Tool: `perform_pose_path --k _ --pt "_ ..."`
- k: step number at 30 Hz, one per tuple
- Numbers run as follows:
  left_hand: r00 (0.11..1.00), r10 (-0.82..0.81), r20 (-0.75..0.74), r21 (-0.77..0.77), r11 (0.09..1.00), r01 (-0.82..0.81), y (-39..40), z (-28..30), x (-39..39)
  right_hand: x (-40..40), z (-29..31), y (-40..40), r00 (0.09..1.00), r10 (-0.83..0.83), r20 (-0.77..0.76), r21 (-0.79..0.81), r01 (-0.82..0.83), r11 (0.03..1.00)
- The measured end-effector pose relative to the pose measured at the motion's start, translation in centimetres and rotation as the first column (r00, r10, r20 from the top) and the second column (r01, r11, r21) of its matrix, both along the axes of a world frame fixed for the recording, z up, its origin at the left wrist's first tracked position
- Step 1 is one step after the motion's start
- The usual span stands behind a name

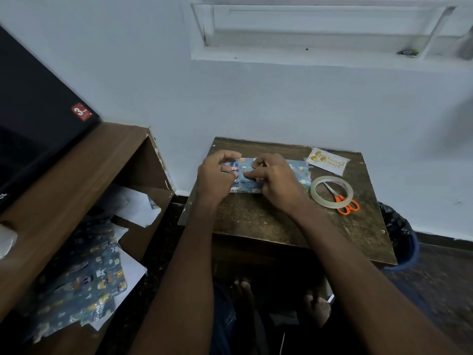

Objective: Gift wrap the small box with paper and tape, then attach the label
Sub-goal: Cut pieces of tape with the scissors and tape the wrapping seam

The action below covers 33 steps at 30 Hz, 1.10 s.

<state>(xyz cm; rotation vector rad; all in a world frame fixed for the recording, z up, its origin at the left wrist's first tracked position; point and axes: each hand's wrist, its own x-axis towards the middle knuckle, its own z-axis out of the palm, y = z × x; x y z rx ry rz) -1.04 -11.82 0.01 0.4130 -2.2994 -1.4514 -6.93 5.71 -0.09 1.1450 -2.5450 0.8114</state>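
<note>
Left hand (216, 175) and right hand (272, 179) both curled onto the paper (298, 172) folded over the box, fingertips pinching its top seam between them. Wrapping partly done, paper loose beyond the right hand. Further right, untouched: tape (317, 194), scissors (340, 199), label (329, 161).

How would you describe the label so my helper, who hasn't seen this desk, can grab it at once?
Find the small dark wooden table against the white wall. At its far right corner, beyond the tape roll and the orange-handled scissors, lies the label. It is the only pale flat card there, with gold round shapes and gold script.
</note>
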Motion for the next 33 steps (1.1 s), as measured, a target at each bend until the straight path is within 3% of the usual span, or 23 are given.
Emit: perform_pose_path --k 5,13,19,33 --pt "0.999 -0.025 -0.029 0.042 0.999 0.026 -0.1 0.3 0.1 0.8 0.8 0.3 0.999 0.006 -0.042 0.199 0.003 0.98" --pt "0.997 -0.066 -0.036 -0.048 0.997 0.064 0.2 0.6 0.2 -0.6 0.7 1.1 0.99 -0.073 0.118 -0.152 0.091 0.984" --pt "0.995 -0.097 0.004 -0.166 0.981 0.096 0.9 0.4 0.3 0.0 1.3 1.4 0.99 -0.075 0.123 -0.152 0.094 0.984" --pt "0.995 -0.101 0.026 -0.229 0.968 0.104 1.0 0.5 0.2 0.9 1.9 2.0 1.0 -0.01 0.03 -0.007 0.01 1.0"
